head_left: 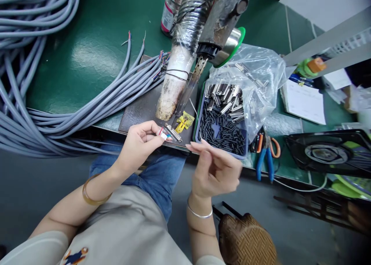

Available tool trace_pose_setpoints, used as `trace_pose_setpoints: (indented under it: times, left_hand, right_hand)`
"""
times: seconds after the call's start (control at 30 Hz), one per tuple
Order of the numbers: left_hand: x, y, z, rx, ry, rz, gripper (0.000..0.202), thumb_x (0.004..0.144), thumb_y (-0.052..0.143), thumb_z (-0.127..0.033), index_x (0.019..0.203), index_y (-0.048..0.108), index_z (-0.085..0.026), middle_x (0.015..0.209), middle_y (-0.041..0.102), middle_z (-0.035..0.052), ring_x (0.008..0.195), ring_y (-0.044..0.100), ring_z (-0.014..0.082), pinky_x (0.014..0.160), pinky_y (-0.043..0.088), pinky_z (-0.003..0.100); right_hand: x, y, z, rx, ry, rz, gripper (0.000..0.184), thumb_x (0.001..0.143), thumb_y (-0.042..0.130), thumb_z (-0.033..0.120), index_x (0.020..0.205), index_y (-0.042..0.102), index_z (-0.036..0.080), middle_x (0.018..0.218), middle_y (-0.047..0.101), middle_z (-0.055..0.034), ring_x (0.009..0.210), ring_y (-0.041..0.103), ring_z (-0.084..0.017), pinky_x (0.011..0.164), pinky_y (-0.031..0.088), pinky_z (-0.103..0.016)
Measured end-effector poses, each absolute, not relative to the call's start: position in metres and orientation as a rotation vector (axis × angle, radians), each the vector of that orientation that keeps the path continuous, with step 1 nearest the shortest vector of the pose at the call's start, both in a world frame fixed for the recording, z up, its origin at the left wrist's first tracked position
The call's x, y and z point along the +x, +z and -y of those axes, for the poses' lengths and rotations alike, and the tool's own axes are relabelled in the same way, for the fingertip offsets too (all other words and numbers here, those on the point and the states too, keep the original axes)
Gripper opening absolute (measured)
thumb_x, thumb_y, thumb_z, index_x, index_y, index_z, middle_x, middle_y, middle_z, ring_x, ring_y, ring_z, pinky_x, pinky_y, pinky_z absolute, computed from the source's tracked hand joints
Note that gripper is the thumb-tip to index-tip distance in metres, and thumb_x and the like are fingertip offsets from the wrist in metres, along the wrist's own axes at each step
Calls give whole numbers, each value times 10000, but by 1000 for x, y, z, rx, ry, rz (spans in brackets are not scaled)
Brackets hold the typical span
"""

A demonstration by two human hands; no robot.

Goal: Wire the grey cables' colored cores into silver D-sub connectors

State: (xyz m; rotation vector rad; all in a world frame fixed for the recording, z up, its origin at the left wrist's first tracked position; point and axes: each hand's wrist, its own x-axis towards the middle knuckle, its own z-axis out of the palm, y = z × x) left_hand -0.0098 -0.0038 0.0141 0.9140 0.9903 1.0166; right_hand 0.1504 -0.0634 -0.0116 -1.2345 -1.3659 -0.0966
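My left hand (142,139) pinches the stripped end of a grey cable; thin red, white and blue wires (164,133) show at its fingertips. Right beside them is a metal multi-pin connector (173,133), its row of pins facing me. A yellow clip (183,123) sits just behind the connector. My right hand (216,168) is closed, thumb near the curled fingers, in front of the blue tray (246,151); whatever it may hold is too small to make out. Above the connector hang a soldering iron (197,73) and a wrapped duct (171,87).
Grey cables (101,99) lie bundled at the left. The tray contains black sleeves (228,141) and metal connectors (224,97), beside a plastic bag (257,75). Blue-handled pliers (265,162), a black fan (327,153), notepaper (304,101) and a stool (249,238) are at the right.
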Motion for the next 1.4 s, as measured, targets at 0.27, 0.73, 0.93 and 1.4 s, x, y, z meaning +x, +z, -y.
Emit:
trace_pose_setpoints:
  times: [0.27, 0.73, 0.93, 1.4]
  left_hand:
    - [-18, 12, 8, 849, 910, -964, 105, 673, 748, -213, 639, 677, -144, 470, 531, -41, 355, 353, 28, 368, 222, 179]
    - [-11, 13, 0, 749, 939, -962, 174, 639, 756, -206, 577, 602, -154, 540, 573, -30, 344, 327, 7, 352, 184, 179]
    - [-11, 10, -2, 801, 970, -999, 171, 667, 752, -225, 613, 602, -164, 557, 569, -34, 357, 298, 6, 347, 162, 182]
    - [-11, 10, -3, 844, 958, -1029, 149, 693, 719, -229, 639, 598, -160, 448, 416, -85, 353, 274, 14, 360, 168, 165]
  right_hand:
    - [141, -10, 58, -1292, 336, 1449, 113, 890, 698, 112, 893, 652, 216, 971, 802, -30, 893, 785, -161, 739, 663, -277]
    - [141, -12, 50, -1257, 64, 1639, 181, 871, 677, 61, 906, 623, 230, 1043, 810, -52, 906, 790, -168, 779, 657, -304]
    - [143, -13, 46, -1232, 76, 1644, 191, 867, 676, 64, 912, 609, 237, 1069, 807, -63, 924, 787, -176, 773, 657, -310]
    - [145, -12, 43, -1218, 245, 1566, 176, 875, 678, 72, 922, 632, 235, 1057, 802, -59, 951, 782, -191, 831, 660, -358]
